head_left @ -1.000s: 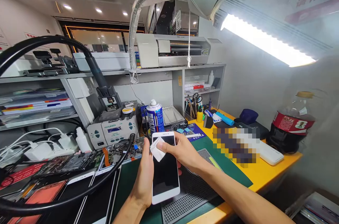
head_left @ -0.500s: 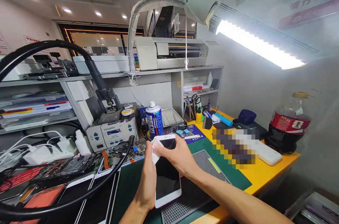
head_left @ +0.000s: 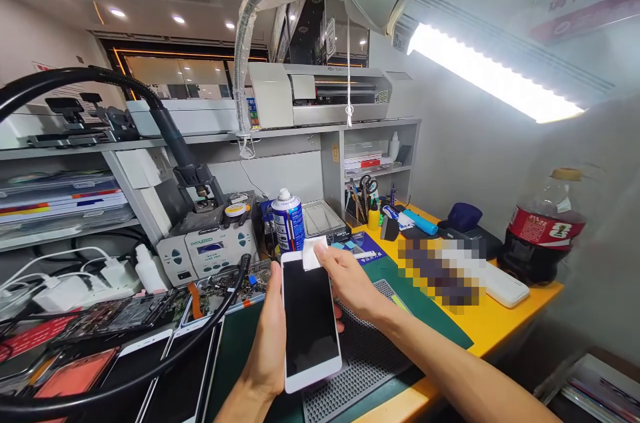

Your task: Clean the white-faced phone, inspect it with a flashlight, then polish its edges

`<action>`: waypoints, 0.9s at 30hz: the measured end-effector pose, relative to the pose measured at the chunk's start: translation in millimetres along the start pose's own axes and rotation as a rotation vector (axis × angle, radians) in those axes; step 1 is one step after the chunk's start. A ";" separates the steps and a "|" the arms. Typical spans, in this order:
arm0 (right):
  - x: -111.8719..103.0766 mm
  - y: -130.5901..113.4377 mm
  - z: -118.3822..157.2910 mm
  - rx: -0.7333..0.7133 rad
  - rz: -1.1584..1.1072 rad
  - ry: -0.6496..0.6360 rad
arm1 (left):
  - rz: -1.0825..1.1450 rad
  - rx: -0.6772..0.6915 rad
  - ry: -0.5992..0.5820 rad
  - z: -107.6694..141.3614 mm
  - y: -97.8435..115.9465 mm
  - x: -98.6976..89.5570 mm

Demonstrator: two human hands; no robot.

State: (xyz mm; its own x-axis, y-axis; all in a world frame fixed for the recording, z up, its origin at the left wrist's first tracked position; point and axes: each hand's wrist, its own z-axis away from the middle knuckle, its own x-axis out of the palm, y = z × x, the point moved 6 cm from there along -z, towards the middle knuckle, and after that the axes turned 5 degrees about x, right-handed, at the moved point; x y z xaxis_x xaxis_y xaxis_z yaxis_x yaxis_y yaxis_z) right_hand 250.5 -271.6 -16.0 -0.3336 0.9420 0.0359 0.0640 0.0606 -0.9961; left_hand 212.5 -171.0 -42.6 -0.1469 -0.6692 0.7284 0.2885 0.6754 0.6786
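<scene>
A white-framed smartphone [head_left: 310,323] with a dark screen is held face to the camera in the lower centre of the frame. It is gripped from the left and from behind by the left hand [head_left: 267,343]; the thumb is laid along the left edge, and fingertips [head_left: 340,326] are seen past the right edge. A small white wipe [head_left: 313,255] is pinched at the phone's upper right corner by the right hand [head_left: 353,279], with the thumb uppermost; how its other fingers are placed cannot fully be told. Below the phone, a grey perforated pad [head_left: 360,369] is laid on a green mat [head_left: 443,329], which is spread over a yellow tabletop [head_left: 530,313]. Beyond the phone's top edge, a blue-and-white aerosol can [head_left: 289,223] is stood upright, with a grey soldering station [head_left: 210,249] placed to its left. In the lower left, more phones [head_left: 180,373] are laid side by side and crossed by a black hose [head_left: 226,306]. The scene is lit by a tube lamp [head_left: 495,73] in the upper right, above a cola bottle [head_left: 543,229].
</scene>
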 end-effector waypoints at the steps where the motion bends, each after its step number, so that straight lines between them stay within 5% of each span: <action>1: 0.1 -0.8 -0.9 -0.018 -0.020 -0.051 | -0.063 -0.056 -0.030 0.1 -1.6 0.9; 6: -8.0 -5.7 -5.1 -0.107 -0.097 -0.106 | -0.211 -0.136 -0.005 -1.5 0.7 -4.0; 11: -2.6 -6.1 -2.4 -0.031 -0.127 -0.262 | -0.184 -0.086 0.082 -5.3 5.5 -12.0; 16: 4.1 -2.3 1.1 0.030 -0.179 -0.341 | -0.086 -0.017 0.028 -7.3 11.9 -7.5; 21: 15.1 4.8 7.7 0.137 -0.237 -0.467 | -0.130 -0.066 0.100 -7.4 16.8 -11.1; 27: 13.6 -0.6 4.8 0.063 -0.234 -0.406 | -0.184 -0.006 0.153 -7.8 23.5 -16.1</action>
State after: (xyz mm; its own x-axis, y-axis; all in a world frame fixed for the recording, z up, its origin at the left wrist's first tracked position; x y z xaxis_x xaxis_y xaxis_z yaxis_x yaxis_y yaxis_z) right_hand 241.4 -260.4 -15.3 -0.6737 0.6994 0.2385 -0.1098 0.2244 -0.9683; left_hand 229.1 -146.7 -39.1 -0.0525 -0.8202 0.5696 0.2759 0.5363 0.7977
